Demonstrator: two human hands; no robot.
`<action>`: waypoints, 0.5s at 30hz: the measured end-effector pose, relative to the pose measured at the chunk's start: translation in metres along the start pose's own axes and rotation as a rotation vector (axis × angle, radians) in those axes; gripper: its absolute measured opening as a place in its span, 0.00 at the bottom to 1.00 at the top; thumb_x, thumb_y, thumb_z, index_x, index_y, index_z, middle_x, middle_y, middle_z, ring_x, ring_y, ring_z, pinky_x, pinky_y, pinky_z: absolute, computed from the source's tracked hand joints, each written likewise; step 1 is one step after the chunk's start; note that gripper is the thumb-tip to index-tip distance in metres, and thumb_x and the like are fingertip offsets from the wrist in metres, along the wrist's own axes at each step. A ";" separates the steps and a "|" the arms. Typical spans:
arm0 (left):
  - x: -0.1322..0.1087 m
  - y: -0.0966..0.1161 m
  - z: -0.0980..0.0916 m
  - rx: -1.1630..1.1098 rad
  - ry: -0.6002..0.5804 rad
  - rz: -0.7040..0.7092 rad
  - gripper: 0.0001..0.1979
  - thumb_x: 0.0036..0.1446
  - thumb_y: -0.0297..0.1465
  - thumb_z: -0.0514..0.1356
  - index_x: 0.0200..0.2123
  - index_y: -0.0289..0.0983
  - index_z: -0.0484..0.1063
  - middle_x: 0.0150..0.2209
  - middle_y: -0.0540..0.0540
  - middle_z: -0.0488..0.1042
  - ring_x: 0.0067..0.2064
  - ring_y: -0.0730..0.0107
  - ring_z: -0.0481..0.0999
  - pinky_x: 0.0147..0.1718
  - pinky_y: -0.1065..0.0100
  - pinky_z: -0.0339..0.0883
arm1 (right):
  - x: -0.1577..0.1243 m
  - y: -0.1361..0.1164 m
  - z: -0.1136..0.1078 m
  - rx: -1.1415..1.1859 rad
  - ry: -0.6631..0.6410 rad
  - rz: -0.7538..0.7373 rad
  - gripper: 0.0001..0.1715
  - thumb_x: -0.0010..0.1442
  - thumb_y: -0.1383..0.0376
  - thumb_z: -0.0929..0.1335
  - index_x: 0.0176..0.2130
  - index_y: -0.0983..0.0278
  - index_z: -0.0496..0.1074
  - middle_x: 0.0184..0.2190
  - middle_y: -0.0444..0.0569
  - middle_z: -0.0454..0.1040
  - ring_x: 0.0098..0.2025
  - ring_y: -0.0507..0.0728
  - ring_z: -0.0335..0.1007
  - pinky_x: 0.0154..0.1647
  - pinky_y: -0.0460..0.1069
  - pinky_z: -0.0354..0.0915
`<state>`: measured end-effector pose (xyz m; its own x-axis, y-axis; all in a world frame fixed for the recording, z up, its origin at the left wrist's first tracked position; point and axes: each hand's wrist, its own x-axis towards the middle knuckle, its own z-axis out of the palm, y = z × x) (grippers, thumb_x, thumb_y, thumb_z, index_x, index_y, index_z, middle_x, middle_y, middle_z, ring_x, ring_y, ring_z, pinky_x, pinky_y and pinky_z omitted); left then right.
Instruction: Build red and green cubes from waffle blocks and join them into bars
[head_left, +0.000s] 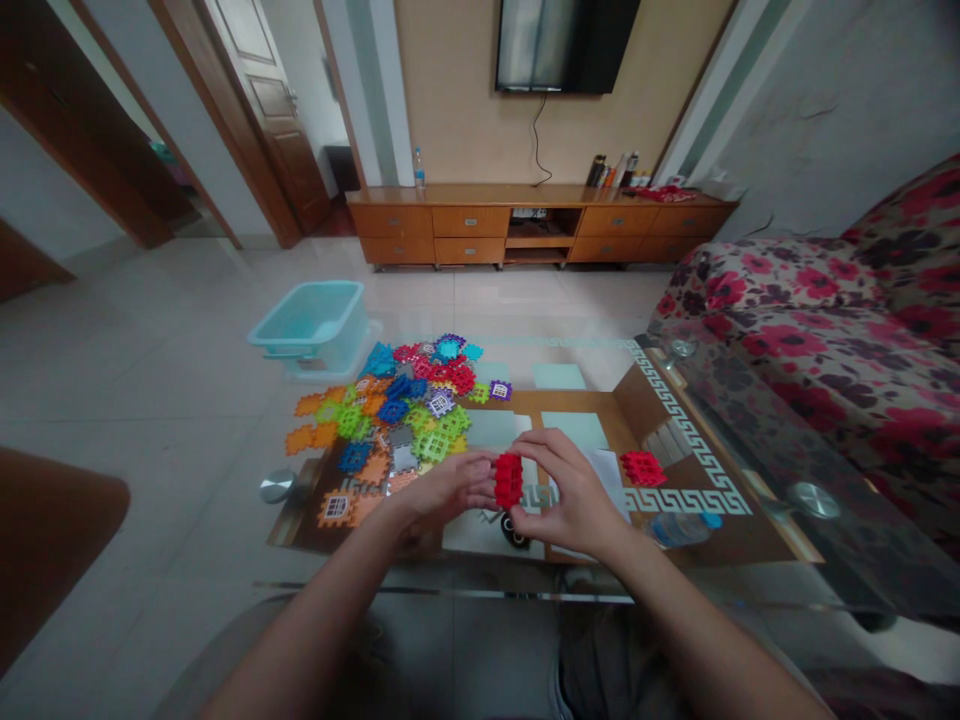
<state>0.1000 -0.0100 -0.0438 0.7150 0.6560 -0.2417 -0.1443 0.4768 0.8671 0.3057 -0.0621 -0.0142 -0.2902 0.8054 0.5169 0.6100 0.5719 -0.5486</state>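
Both of my hands hold a small red assembly of interlocking plastic waffle tiles [508,480] between them above a glass-topped table [817,500]. My left hand [442,490] grips its left side, and my right hand [570,490] grips its right side with bent fingers. To the right of my right hand, a second red tile assembly [643,468] rests on the table. A heap of multicoloured waffle tiles [397,410] lies left of my left hand, in orange, green, blue, red and purple.
A pale turquoise plastic tub [311,325] stands on the floor beyond the table's left end. A water bottle [682,529] lies near the table's front edge. A floral sofa [780,310] runs along the right side, and a wooden TV cabinet [540,225] stands against the far wall.
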 end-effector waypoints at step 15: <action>0.077 0.021 -0.075 1.671 0.821 0.381 0.26 0.58 0.44 0.59 0.53 0.31 0.70 0.64 0.30 0.63 0.67 0.43 0.59 0.65 0.48 0.53 | 0.001 0.016 -0.013 -0.143 0.034 -0.020 0.33 0.48 0.67 0.73 0.53 0.59 0.68 0.49 0.54 0.71 0.51 0.64 0.69 0.52 0.60 0.68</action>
<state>0.1011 0.0944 -0.0766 0.2803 0.8919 0.3550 0.8824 -0.3850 0.2706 0.3247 -0.0544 -0.0141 -0.2797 0.7872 0.5497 0.7039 0.5575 -0.4402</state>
